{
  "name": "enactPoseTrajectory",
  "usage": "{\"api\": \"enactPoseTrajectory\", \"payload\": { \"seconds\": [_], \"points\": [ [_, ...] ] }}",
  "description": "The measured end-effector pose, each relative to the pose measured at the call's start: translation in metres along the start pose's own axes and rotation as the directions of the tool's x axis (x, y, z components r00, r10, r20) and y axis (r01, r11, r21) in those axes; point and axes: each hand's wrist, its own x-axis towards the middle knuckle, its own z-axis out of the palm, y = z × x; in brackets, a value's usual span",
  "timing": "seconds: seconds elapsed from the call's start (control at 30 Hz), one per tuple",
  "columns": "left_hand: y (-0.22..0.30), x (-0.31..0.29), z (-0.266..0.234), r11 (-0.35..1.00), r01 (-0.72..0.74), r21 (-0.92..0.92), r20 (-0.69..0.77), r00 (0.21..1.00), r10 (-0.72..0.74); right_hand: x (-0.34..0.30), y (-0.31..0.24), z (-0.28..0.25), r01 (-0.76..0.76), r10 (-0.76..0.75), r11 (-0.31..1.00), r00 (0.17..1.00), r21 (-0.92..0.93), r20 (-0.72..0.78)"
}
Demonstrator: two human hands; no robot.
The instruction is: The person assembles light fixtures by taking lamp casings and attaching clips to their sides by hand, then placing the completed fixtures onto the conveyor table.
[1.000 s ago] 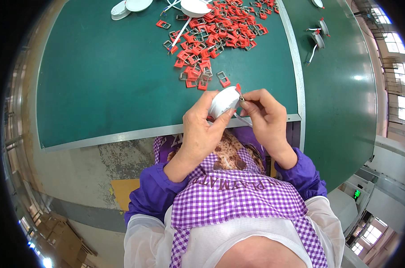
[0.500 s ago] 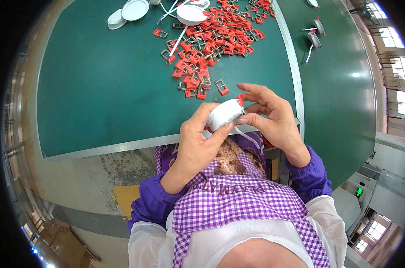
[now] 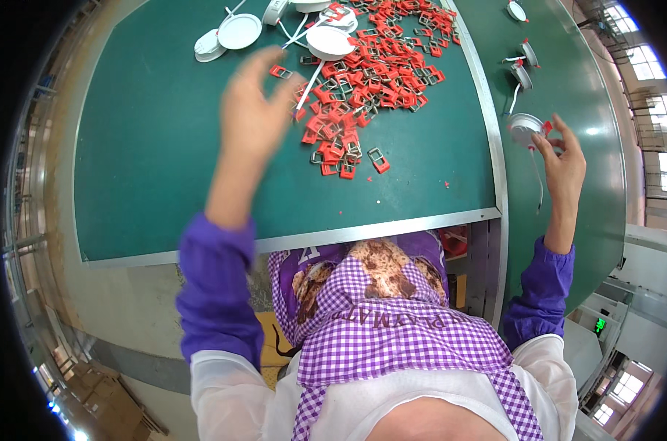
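At the right, over the green side surface, my right hand (image 3: 566,163) pinches a round white downlight (image 3: 525,128) by its red clip edge, and a thin white cable hangs from the lamp. My left hand (image 3: 254,110) is stretched out over the green table, slightly smeared by motion; its thumb and fingers are apart with nothing between them. Just beyond its fingertips lie several white downlights, among them one with a white disc face (image 3: 330,43) and a trailing white cable. Beside that hand spreads a heap of red clips with metal wire loops (image 3: 377,70).
Two white downlights (image 3: 239,31) lie together at the far left of the green table (image 3: 150,147). Several more lamps (image 3: 521,76) stand along the right-hand green surface (image 3: 569,213). A raised metal edge strip (image 3: 488,125) separates the two surfaces. One loose clip (image 3: 378,160) lies nearer me.
My left hand has let go of the downlight and moved forward and left toward the other lamps. My right hand has carried the downlight rightward onto or over the side surface.
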Motion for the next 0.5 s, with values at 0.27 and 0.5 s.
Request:
{"api": "enactPoseTrajectory", "payload": {
  "seconds": [0.27, 0.5],
  "points": [
    [-0.103, 0.115, 0.005, 0.610, 0.000, 0.792, -0.016, 1.000, 0.021, -0.050, -0.100, 0.110, 0.158, -0.337, 0.916, 0.802, 0.369, 0.493],
    [-0.101, 0.088, 0.008, 0.659, -0.065, 0.749, 0.012, 0.996, 0.085, -0.051, -0.116, 0.123, 0.286, -0.346, 0.937, 0.656, 0.203, 0.671]
  ]
}}
